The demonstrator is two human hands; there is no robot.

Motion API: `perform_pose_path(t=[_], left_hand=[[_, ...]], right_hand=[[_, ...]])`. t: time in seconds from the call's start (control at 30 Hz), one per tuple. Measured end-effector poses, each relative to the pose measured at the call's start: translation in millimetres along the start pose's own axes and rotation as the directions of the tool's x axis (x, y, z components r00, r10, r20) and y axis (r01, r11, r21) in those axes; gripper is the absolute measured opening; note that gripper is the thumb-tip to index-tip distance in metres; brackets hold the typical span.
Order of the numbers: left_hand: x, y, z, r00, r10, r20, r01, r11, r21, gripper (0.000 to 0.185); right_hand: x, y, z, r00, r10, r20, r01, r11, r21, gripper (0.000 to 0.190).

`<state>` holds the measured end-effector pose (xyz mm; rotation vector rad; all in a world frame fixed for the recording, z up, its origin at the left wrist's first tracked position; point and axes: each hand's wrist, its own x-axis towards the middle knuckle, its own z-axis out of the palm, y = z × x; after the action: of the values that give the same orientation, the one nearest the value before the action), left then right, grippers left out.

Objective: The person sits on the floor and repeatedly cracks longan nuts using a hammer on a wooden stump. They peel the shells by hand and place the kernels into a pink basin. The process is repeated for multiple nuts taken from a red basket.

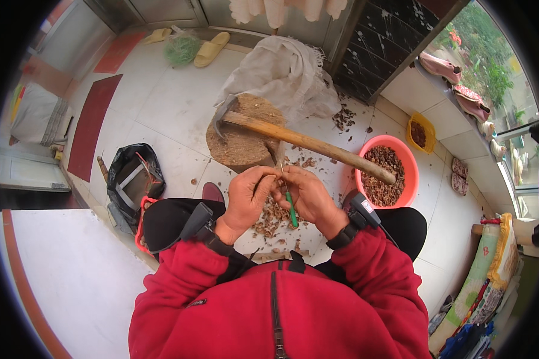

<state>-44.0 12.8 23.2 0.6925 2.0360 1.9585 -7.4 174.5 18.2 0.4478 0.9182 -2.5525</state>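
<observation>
My right hand (306, 190) grips a thin metal pick with a green handle (291, 209), its shaft pointing up and away from me. Close against it, my left hand (250, 197) pinches what seems to be a small nut piece, mostly hidden by the fingers. Just beyond the hands stands a wooden chopping block (247, 146). A hammer (292, 136) lies across it, its head on the block and its long wooden handle reaching over a pink plastic basin (412, 172). Broken nut shells (269, 221) litter the floor between my feet.
A white woven sack (280, 76) slumps behind the block. To the left is a black plastic bag (117, 168) beside a red container (140, 233). A yellow basket (422, 132) sits by the right wall. More shell bits (343, 117) lie near the sack.
</observation>
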Motion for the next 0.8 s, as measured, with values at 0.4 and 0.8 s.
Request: perform_pose_path(t=[0.4,0.8], left_hand=[[-4,-4,-18,0.840,-0.478,0.258,0.528,0.607,-0.595,0.032],[-5,2,-15,0.823,-0.507,0.256,0.550,0.599,-0.582,0.030]], right_hand=[[-49,-55,-108,0.798,-0.593,0.111,-0.031,-0.224,-0.974,0.009],[-33,-39,-113,0.861,-0.493,-0.122,-0.074,0.117,-0.990,0.019]])
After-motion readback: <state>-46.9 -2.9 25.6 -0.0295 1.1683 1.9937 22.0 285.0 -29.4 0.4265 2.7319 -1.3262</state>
